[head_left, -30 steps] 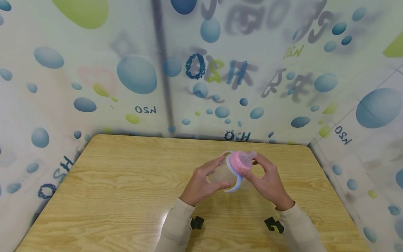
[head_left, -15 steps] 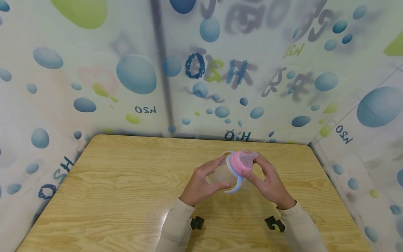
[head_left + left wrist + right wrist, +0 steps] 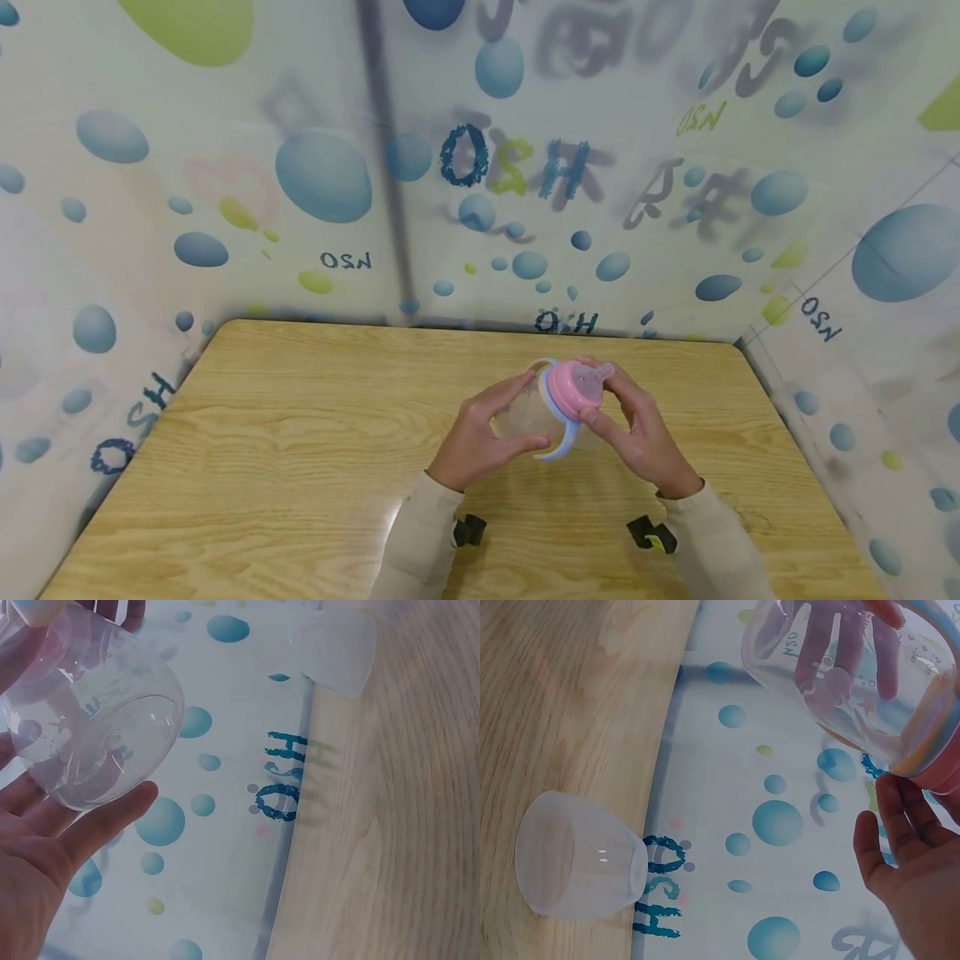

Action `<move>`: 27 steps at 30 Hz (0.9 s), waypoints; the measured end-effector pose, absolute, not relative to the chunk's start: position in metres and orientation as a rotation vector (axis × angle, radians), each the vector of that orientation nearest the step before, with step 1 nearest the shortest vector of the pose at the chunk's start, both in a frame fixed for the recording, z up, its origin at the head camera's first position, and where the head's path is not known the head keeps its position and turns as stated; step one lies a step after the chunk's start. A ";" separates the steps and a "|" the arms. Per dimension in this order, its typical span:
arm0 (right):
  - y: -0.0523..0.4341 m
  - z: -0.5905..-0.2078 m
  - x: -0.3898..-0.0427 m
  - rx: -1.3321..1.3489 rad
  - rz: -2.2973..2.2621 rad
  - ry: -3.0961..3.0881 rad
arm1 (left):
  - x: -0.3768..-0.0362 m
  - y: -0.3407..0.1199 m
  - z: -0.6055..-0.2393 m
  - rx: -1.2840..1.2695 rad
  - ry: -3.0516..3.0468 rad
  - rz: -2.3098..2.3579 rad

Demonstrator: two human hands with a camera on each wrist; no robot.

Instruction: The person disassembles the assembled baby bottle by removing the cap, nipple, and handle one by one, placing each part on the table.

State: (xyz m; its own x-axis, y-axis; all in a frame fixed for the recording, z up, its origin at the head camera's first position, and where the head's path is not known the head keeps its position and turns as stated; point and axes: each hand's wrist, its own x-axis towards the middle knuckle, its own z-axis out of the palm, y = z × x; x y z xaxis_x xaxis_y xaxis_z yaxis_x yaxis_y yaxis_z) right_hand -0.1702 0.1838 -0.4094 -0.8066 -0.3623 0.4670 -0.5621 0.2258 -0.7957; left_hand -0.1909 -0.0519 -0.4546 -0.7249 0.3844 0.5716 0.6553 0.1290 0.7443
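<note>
Tilting above worktop (image 3: 300, 433), clear sippy cup (image 3: 558, 404) gripped by left hand (image 3: 476, 442); pink lid (image 3: 573, 387) pinched by right hand (image 3: 637, 433) fingers; frosted cap (image 3: 581, 855) lying aside.

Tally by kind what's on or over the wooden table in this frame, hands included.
Clear plastic baby bottle with pink lid and blue handles: 1
Frosted translucent plastic cap lying on its side on the table: 1
Hands gripping the bottle: 2, left hand on the clear body, right hand at the pink lid
Wooden table: 1
Total: 5
</note>
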 end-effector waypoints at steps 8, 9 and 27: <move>0.182 -0.414 -0.171 0.826 1.621 -2.279 | -0.191 -0.050 -0.454 -0.999 -2.172 -1.619; 0.181 -0.414 -0.170 0.816 1.619 -2.278 | -0.191 -0.050 -0.454 -0.996 -2.173 -1.617; 0.164 -0.411 -0.166 0.444 1.477 -2.257 | -0.191 -0.048 -0.454 -0.981 -2.148 -1.584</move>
State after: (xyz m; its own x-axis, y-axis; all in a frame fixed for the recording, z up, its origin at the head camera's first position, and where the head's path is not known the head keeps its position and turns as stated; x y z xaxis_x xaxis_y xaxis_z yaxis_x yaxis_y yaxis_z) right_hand -0.1664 0.1640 -0.4108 -0.8674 -0.0432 0.4957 -0.4715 0.3895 -0.7912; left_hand -0.1907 -0.0480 -0.4544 -0.7230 0.3460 0.5979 0.6735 0.1606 0.7215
